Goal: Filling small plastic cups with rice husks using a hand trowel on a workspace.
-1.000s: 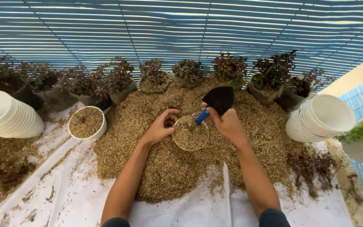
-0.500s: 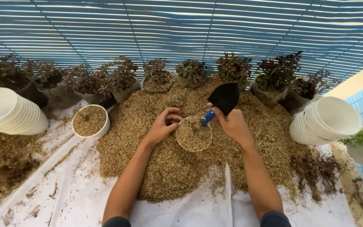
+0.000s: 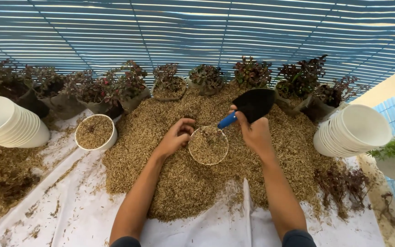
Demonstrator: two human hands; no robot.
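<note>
Your left hand [image 3: 175, 137] curls over the near-left rim of a white pot [image 3: 208, 145], fingers bent, gripping it. The pot sits sunk in the middle of the husk heap [image 3: 179, 183] on the white sheet [image 3: 206, 228], filled with husk. Your right hand [image 3: 254, 132] is closed round the blue handle of a black scoop [image 3: 252, 104], blade raised just behind the pot. A second filled pot [image 3: 96, 132] stands near the heap's left edge.

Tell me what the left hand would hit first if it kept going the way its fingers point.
The left hand points right, fingers curled at the rim of the filled white pot; it would likely meet that pot first.
</note>
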